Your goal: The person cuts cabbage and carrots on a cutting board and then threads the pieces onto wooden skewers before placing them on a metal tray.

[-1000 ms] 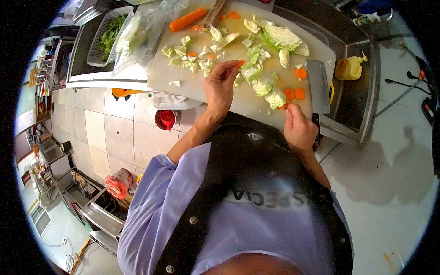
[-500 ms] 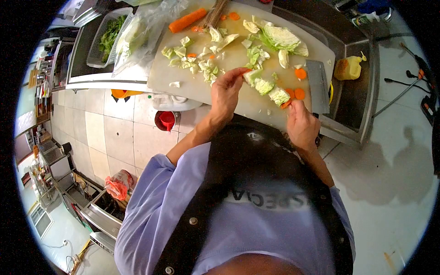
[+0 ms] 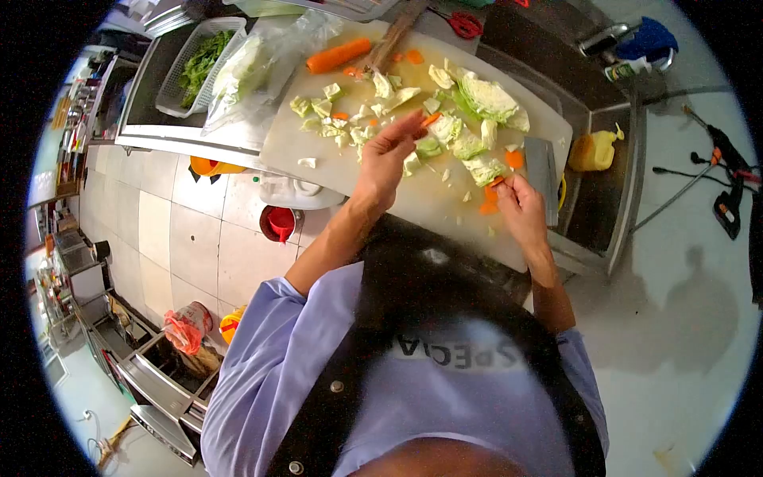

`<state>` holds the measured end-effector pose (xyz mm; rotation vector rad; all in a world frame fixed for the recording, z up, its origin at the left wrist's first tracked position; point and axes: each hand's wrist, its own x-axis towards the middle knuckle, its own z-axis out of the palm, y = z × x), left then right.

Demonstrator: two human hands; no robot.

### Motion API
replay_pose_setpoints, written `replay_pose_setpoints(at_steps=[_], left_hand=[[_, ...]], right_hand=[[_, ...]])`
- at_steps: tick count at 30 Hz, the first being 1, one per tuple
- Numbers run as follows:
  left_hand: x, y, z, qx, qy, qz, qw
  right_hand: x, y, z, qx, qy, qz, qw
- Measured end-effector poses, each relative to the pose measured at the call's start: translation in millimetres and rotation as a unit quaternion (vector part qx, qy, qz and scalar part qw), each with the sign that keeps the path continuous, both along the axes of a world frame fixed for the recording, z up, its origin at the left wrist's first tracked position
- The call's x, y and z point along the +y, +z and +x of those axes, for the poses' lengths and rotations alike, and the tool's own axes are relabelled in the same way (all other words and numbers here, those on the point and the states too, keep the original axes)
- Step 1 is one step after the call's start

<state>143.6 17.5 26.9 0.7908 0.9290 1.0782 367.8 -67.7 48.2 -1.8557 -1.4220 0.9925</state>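
A skewer of cabbage pieces point(image 3: 468, 145) with a carrot slice at each end spans the space between my hands over the white cutting board point(image 3: 294, 139). My left hand point(image 3: 388, 159) is closed at its upper left end, fingertips beside the carrot slice point(image 3: 431, 119); the fingers are slightly blurred and hide the stick. At the lower right end, my right hand point(image 3: 521, 205) pinches the skewer by the other carrot slice. Cut cabbage leaves point(image 3: 322, 107) lie left of my left hand, a cabbage chunk point(image 3: 489, 102) beyond the skewer. Loose carrot slices point(image 3: 514, 160) lie near my right hand.
A cleaver point(image 3: 540, 179) rests on the board's right side. A whole carrot point(image 3: 339, 56) and a bundle of thin sticks point(image 3: 395, 36) lie at the far edge. Bagged cabbage point(image 3: 246, 71) and a basket of greens point(image 3: 171, 95) stand left, a yellow bottle point(image 3: 594, 151) right.
My left hand has shifted slightly left at its end of the skewer. My right hand has moved a little lower and still pinches the other end. The whole view has shifted slightly.
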Motion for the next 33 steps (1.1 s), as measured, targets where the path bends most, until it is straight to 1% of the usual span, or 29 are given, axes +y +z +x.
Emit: replay_pose_setpoints(at_steps=[1, 4, 7, 10, 13, 14, 15, 16, 19, 20, 23, 24, 25, 26, 28, 30, 31, 33], left_hand=[[1.8, -3.4, -1.8, 0.009, -0.008, 0.016, 1.0], [1.6, -5.9, -5.8, 0.052, -0.022, 0.053, 0.997], [3.4, -9.1, -8.1, 0.027, 0.004, 0.102, 0.994], [0.3, 2.6, -12.7, 0.091, 0.009, 0.116, 0.989], [-0.1, 1.3, -13.2, 0.098, 0.022, 0.134, 0.986], [-0.5, 5.6, -16.6, 0.129, 0.008, 0.116, 0.985], [4.5, -15.9, -19.9, 0.156, 0.012, 0.096, 0.983], [10.2, -14.4, -23.2, 0.125, 0.019, 0.093, 0.988], [16.1, 13.5, -38.8, 0.023, 0.063, 0.111, 0.992], [18.8, 14.5, -45.4, -0.008, 0.094, 0.126, 0.988], [23.6, 4.9, -78.7, 0.018, 0.154, 0.073, 0.985], [21.2, -4.3, -91.6, 0.042, 0.156, 0.059, 0.985], [16.6, -16.5, -104.9, 0.065, 0.156, 0.043, 0.985], [10.6, -25.6, -116.6, 0.089, 0.155, 0.025, 0.984], [-8.0, -36.4, -132.0, 0.064, 0.184, -0.003, 0.981], [-26.5, -39.8, -142.9, 0.046, 0.21, -0.045, 0.976], [-33.8, -41.3, -148.2, 0.037, 0.222, -0.067, 0.972], [-44.2, -43.5, -158.1, 0.047, 0.254, -0.081, 0.963]], right_hand=[[4.0, -1.4, -0.1, 0.0, 0.013, 0.004, 1.0], [9.8, -4.5, -4.8, 0.092, -0.003, -0.003, 0.996], [14.3, -12.3, -2.5, 0.09, 0.033, -0.05, 0.994], [20.0, -11.0, -11.3, 0.14, 0.047, -0.047, 0.988], [19.3, -13.6, -15.7, 0.101, 0.045, -0.057, 0.992], [18.2, -9.9, -16.6, 0.087, 0.045, -0.07, 0.993], [21.3, -4.9, -17.9, 0.073, 0.048, -0.074, 0.993], [32.0, -0.4, -20.7, 0.061, 0.054, -0.07, 0.994], [69.5, 12.7, -28.1, 0.194, 0.072, -0.03, 0.978], [81.7, 25.7, -33.4, 0.221, 0.059, -0.051, 0.972], [129.2, 58.5, -45.3, 0.243, 0.087, -0.043, 0.965], [154.1, 56.6, -44.7, 0.265, 0.114, -0.034, 0.957], [174.9, 69.7, -51.8, 0.241, 0.122, -0.027, 0.962], [194.0, 84.0, -64.5, 0.255, 0.107, -0.013, 0.961], [251.2, 83.5, -74.9, 0.265, 0.125, 0.019, 0.956], [299.4, 97.0, -88.9, 0.208, 0.131, 0.022, 0.969], [325.1, 93.5, -96.0, 0.18, 0.119, 0.047, 0.975], [385.5, 70.0, -108.8, 0.133, 0.107, 0.087, 0.981]])
